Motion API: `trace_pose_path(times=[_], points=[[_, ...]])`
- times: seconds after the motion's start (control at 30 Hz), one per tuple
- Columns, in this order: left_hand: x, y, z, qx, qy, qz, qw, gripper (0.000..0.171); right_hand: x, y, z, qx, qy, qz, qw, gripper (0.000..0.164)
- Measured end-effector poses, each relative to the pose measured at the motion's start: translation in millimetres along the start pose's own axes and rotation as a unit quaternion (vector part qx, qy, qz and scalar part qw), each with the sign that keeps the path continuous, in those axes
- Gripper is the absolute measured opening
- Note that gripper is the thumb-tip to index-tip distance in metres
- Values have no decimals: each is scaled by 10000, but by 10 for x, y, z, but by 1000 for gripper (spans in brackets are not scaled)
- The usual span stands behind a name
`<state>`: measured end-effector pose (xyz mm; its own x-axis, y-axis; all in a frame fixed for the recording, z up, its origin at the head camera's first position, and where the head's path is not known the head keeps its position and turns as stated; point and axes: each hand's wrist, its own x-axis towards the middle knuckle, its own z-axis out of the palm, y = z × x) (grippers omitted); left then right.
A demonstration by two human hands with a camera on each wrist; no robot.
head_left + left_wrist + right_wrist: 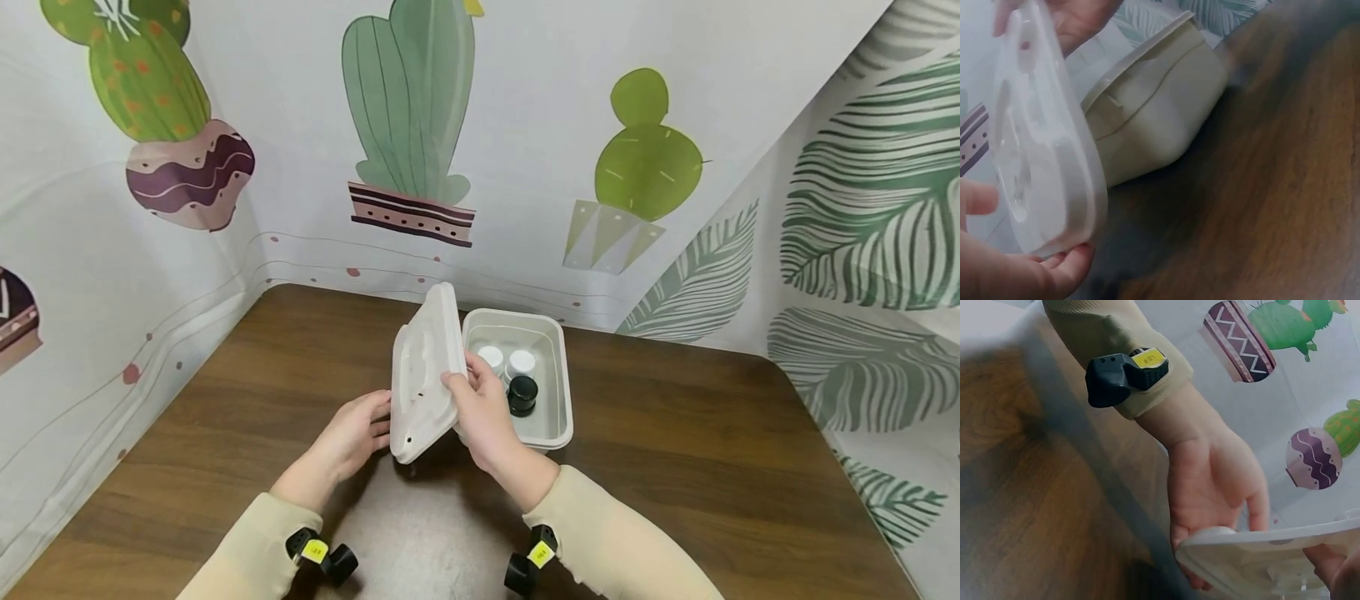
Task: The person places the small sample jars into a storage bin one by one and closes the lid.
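A white plastic lid (426, 367) is tilted steeply up beside a pale rectangular container (561, 392). My right hand (486, 408) grips the lid's right edge, its thumb on the near face. At the lower left edge is my left hand (348, 442). In the left wrist view, its fingertips (1075, 265) curl under the lid's rim, with the thumb off to the side of the lid's outer face. Inside the container stand two white-topped pieces (521, 363) and a black round piece (522, 392); their lower parts are partly hidden.
The brown wooden table (675, 442) carries the container near its back edge. Behind and beside the table hangs a white cloth (525, 167) printed with cacti and leaves. A black camera (330, 560) is strapped to each wrist over cream sleeves.
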<state>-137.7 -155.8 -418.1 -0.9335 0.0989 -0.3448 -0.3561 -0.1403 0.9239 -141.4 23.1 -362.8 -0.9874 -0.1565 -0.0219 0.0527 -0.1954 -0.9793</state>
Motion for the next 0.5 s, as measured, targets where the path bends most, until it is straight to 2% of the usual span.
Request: trace_pose_path(times=[0.13,0.27,0.37,0.5], points=[[6,17,-79,-231,38,32,9997,43,0,-41,-80,-120,6,-117,9999,52],[0,53,-148,-346,56,96,9993,53,6,-66,-197,-325,-66,-104,9994,54],[-9,86,-184,-322,138,225,9991,58,17,-73,-291,-519,-151,-61,9985,54],[-20,127,-212,-183,245,433,9986,57,39,-69,-398,-742,-186,29,9971,56]])
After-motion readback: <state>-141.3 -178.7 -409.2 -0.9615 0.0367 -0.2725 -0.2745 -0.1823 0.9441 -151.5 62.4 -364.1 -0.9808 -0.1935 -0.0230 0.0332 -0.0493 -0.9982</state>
